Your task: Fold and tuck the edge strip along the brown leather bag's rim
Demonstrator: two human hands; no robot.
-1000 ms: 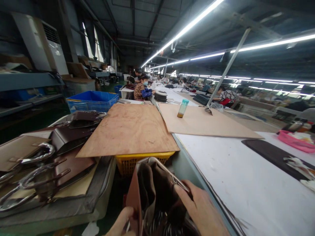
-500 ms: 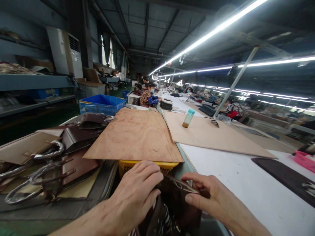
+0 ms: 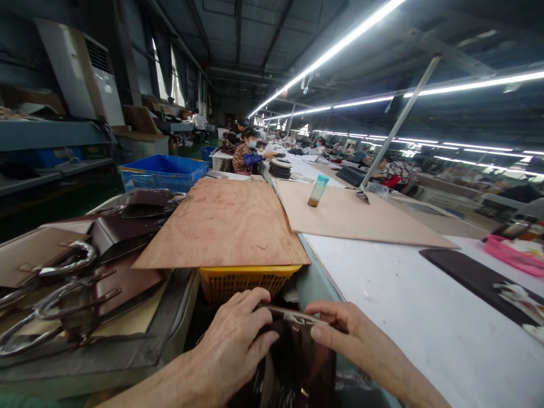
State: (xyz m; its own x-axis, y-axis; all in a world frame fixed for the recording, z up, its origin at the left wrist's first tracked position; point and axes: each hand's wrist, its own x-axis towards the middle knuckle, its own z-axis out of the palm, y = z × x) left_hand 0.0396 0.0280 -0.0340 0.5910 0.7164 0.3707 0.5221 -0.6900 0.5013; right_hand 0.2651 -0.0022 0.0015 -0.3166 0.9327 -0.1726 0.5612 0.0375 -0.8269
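A dark brown handbag (image 3: 317, 362) is between my hands at the bottom middle, its top edge and pale lining turned up toward me. My left hand (image 3: 240, 334) grips the left end of that edge, fingers over the far side and thumb on the near side. At the right end, my right hand (image 3: 346, 331) pinches the edge between thumb and fingers. The bag's lower part is dark and partly cut off by the frame.
Brown bags with plastic-wrapped handles (image 3: 63, 300) are piled at left. A plywood board (image 3: 229, 221) lies over a yellow basket (image 3: 246, 283). A small bottle (image 3: 318, 191) stands on a tan board (image 3: 352, 215). A blue crate (image 3: 165, 173) and co-workers are farther back.
The bag's top edge has levelled and come more into view, with both hands still on it. My view has shifted, showing more of the yellow basket.
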